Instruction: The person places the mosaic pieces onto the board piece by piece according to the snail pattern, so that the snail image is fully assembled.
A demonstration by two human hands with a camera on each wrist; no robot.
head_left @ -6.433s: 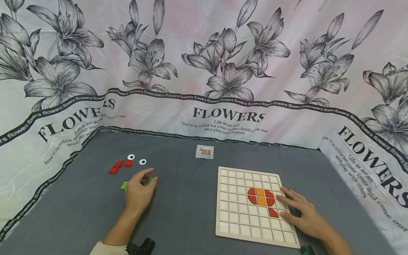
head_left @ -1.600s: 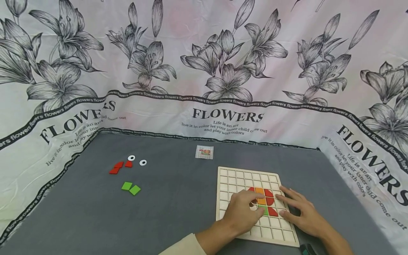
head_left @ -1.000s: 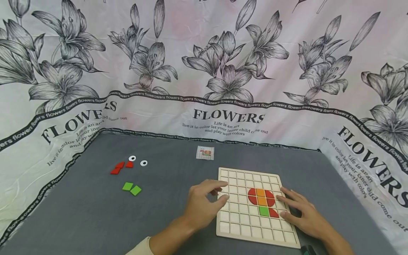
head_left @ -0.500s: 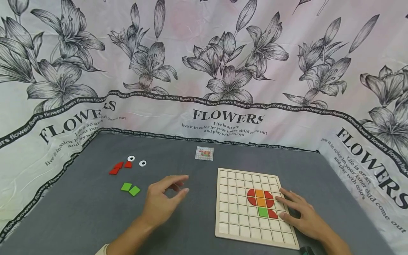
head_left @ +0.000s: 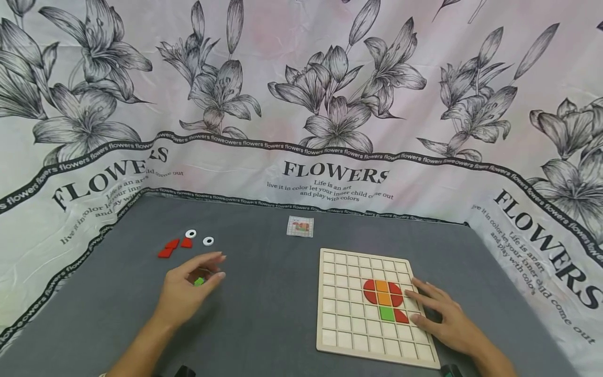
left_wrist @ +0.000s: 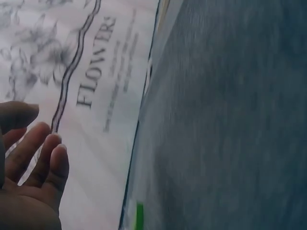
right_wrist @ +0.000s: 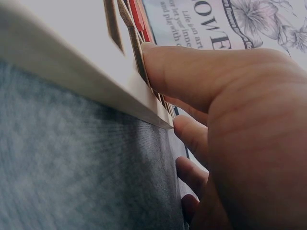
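In the head view my left hand [head_left: 186, 288] hovers over the green square tiles [head_left: 199, 281], its fingers and thumb apart and slightly bent. Part of the tiles is hidden by the hand. The left wrist view shows loose fingers [left_wrist: 50, 160] with nothing between them, and a green tile [left_wrist: 139, 215] at the bottom edge. My right hand [head_left: 445, 314] rests on the right side of the wooden grid board [head_left: 346, 314], thumb on top and fingers extended. Set in the grid are red pieces [head_left: 369, 291], orange squares [head_left: 383, 292], a green square [head_left: 387, 313] and a lone red piece [head_left: 401, 316].
Loose red pieces [head_left: 165, 253] lie at the left back of the grey table [head_left: 264, 314]. Near them are two white rings with black centres [head_left: 208, 241]. A small picture card [head_left: 300, 226] lies behind the board. A flower-printed curtain [head_left: 226, 173] hangs around the table.
A green square has come onto the board beside the lone red piece. My left hand has since left the board and moved left to the loose green tiles. The right hand has stayed put.
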